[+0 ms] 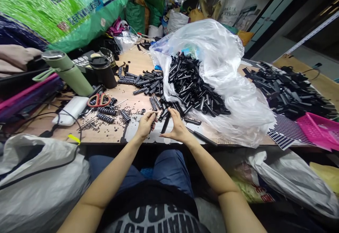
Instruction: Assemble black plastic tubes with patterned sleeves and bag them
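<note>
Over the front of the table, my right hand [177, 127] grips a short black tube [165, 123] lengthwise between thumb and fingertips. Just left of it, my left hand [147, 124] is closed in a pinch; whatever lies in its fingers is too small and hidden to name. Beyond both hands, a heap of glossy black tubes [189, 81] spills from a clear plastic bag [219, 49]. Black tubes with rows of pale dots [148, 84] lie behind my left hand, and several more [105, 117] are to its left among scattered tiny black bits [111, 129].
Scissors [98, 100], a white power bank-like box [71, 111], a green flask [70, 72] and a dark cup [103, 71] stand at the left. On the right are flat black parts [288, 88], a dotted sheet [288, 127] and a pink basket [317, 129].
</note>
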### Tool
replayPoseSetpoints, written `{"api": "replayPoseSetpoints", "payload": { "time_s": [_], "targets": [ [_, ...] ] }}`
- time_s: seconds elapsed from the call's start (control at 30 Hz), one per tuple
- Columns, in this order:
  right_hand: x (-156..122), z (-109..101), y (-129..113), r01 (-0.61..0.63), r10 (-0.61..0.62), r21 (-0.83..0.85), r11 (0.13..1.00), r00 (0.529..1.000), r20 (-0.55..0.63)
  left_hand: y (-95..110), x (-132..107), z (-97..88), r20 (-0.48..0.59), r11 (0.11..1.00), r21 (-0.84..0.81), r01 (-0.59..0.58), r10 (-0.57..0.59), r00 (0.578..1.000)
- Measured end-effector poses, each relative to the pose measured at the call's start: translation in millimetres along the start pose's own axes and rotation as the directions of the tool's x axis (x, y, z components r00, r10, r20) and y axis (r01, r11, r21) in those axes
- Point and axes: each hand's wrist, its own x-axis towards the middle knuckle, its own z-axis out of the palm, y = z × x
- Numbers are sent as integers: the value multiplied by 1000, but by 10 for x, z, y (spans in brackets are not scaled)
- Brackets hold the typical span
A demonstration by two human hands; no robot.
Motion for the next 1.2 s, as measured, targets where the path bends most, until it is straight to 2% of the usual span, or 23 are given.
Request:
{"api": "replayPoseSetpoints", "payload": {
  "time_s": [0.03,0.07,0.13,0.17,0.2,0.23,0.27,0.3,0.37,0.43,0.5,0.57,0.63,0.77,0.87,0.93,1.03,1.2],
  "targets": [
    [-56,0,17,-10,10,4,1000,1000,-6,-67,-5,-8,-2,979,187,-81,83,997],
    [-112,2,39,-24,24,5,1000,1000,-13,-141,-24,-20,12,907,389,-159,168,986],
    [-226,8,100,-67,67,4,998,998,-21,-290,-116,-65,74,653,713,-253,289,954],
    [-283,11,135,-93,93,4,996,995,-22,-355,-187,-100,99,529,807,-263,317,943],
    [-338,13,172,-118,118,4,993,993,-25,-406,-268,-142,112,440,860,-260,334,936],
    [-391,13,207,-141,141,5,990,990,-27,-440,-352,-189,117,398,880,-261,350,929],
    [-438,12,237,-161,161,6,987,986,-32,-453,-430,-235,111,405,874,-269,372,922],
    [-480,10,260,-178,178,8,984,984,-33,-446,-494,-276,94,452,846,-284,397,913],
    [-539,13,284,-200,201,17,980,979,-30,-388,-549,-319,23,599,734,-322,452,892],
    [-568,30,282,-204,205,38,978,979,-22,-314,-493,-292,-64,721,599,-349,477,876],
    [-576,59,268,-187,189,72,980,982,-17,-277,-353,-200,-117,818,467,-335,433,894],
    [-582,90,255,-168,170,105,980,985,-15,-287,-188,-68,-142,905,321,-279,337,931],
    [-596,110,252,-165,168,120,979,986,-12,-319,-56,71,-148,958,176,-225,252,956],
    [-656,112,268,-176,179,123,977,984,-21,-289,15,279,-124,980,-130,-150,134,983],
    [-694,97,266,-159,163,132,978,986,-20,-153,-51,338,-103,931,-364,-6,-34,994],
    [-693,79,244,-132,135,134,982,991,-17,-54,-104,337,-29,887,-453,84,-109,994],
    [-633,36,180,-49,53,128,991,998,-26,42,-160,309,81,875,-455,166,-145,986],
    [-436,7,43,84,-85,111,990,996,0,72,-195,282,93,901,-361,242,-223,970]
  ]
}}
